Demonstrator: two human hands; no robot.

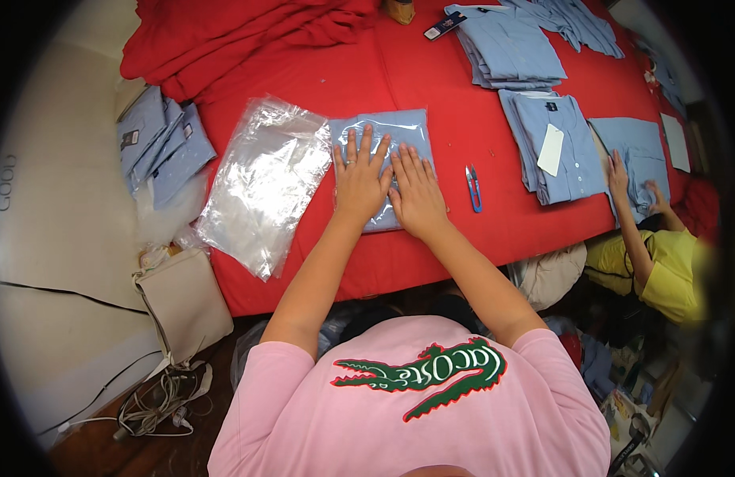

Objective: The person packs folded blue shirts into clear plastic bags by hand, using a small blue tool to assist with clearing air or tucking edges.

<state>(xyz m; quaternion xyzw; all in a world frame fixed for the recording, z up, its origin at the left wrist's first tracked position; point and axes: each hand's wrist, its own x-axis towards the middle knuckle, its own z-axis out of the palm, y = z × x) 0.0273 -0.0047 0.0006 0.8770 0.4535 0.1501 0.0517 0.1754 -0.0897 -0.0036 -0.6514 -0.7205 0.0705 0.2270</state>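
Near the centre of the frame, a bagged blue garment [407, 123] lies flat on the red-covered table [455, 246], directly beneath both palms. The left hand [361, 179] and right hand [419, 195] rest on its clear film side by side, fingers extended, clamped on nothing; the garment shows beyond the fingertips and below the palms. Left of it lie clear plastic bags [264, 183]. Labelling: a white hang tag [550, 149] and dark neck label [551, 106] on a folded shirt [574, 171], right; a dark tag [445, 25], upper right; white lettering across a green print [455, 385], lower centre; dark lettering [7, 183], left wall.
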